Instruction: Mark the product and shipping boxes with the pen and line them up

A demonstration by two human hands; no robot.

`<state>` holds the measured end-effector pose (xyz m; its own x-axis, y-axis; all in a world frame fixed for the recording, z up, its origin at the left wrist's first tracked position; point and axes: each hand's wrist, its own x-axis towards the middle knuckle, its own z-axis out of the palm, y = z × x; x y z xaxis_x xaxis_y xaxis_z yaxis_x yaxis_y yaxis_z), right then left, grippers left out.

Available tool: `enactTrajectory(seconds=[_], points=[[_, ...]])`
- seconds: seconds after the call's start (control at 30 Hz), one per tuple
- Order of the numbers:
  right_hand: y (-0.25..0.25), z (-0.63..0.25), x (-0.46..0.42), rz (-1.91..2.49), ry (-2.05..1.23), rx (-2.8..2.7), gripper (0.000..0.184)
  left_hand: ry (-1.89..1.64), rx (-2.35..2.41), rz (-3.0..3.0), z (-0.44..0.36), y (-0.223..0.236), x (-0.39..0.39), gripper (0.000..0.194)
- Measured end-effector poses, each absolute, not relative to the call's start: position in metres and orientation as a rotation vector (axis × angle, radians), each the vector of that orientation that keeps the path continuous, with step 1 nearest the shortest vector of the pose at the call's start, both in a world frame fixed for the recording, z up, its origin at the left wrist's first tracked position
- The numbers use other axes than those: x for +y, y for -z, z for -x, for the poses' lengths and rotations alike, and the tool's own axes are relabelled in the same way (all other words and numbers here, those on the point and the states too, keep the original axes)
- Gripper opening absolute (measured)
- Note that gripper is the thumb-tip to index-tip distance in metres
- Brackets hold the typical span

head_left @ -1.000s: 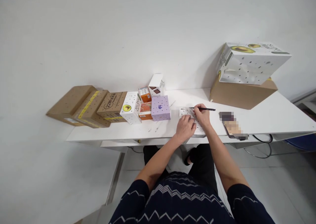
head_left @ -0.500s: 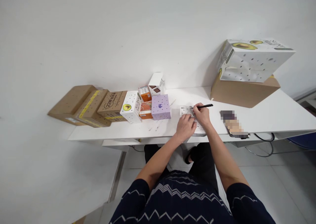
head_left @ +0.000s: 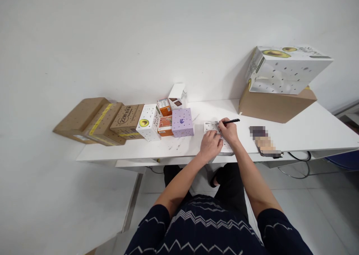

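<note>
A small white box [head_left: 227, 147] with dark dots and a barcode lies on the white table, near its front edge. My left hand [head_left: 211, 144] holds it steady, with bent fingers over its left part; the thumb side is partly hidden. In my right hand [head_left: 229, 130] is a black pen [head_left: 233, 121], pinched in closed fingers and slanting up to the right. That hand rests on the box top, and the pen's tip is at the box, too small to make out. Both hands cover much of the box.
Left of my hands stand a purple box [head_left: 183, 122], orange boxes [head_left: 165, 125], a white avocado box [head_left: 148, 123] and several brown cartons [head_left: 127, 122]. On the right, a large avocado box [head_left: 288, 73] sits on a brown carton [head_left: 269, 107]. A pixelated phone-shaped item [head_left: 265, 142] lies nearby.
My right hand and the pen have shifted very slightly left over the box. My left hand stays in place on it.
</note>
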<state>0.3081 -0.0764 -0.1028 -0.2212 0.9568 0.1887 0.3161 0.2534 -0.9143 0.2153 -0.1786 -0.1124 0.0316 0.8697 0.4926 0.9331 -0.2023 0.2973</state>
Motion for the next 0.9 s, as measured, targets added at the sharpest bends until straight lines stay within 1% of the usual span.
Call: enactTrajectory(seconds=[0.13,0.27,0.33,0.4,0.47,0.53,0.67,0.77,0.9], points=[[0.099,-0.307,-0.081,1.211,-0.966,-1.637,0.015,0.904,-1.909,2.174,-0.216,0.112,-0.179,0.019],[0.098,-0.308,-0.08,1.193,-0.957,-1.395,0.014,0.902,-1.902,2.174,-0.216,0.113,-0.179,0.021],[0.099,-0.314,-0.076,1.192,-0.951,-1.27,0.018,0.903,-1.9,2.169,-0.215,0.114,-0.179,0.022],[0.102,-0.327,-0.069,1.284,-0.881,-1.218,0.026,0.91,-1.899,2.159,-0.215,0.115,-0.179,0.022],[0.106,-0.343,-0.061,1.485,-0.727,-1.306,0.036,0.909,-1.9,2.155,-0.215,0.116,-0.179,0.021],[0.108,-0.36,-0.056,1.731,-0.574,-1.557,0.043,0.899,-1.906,2.158,-0.215,0.116,-0.179,0.021],[0.113,-0.374,-0.054,2.103,-0.468,-2.088,0.046,0.889,-1.926,2.158,-0.215,0.116,-0.179,0.02],[0.119,-0.368,-0.059,2.214,-0.453,-2.191,0.049,0.896,-1.915,2.157,-0.215,0.118,-0.178,0.021],[0.124,-0.364,-0.066,2.191,-0.477,-2.194,0.053,0.898,-1.896,2.17,-0.215,0.119,-0.177,0.021]])
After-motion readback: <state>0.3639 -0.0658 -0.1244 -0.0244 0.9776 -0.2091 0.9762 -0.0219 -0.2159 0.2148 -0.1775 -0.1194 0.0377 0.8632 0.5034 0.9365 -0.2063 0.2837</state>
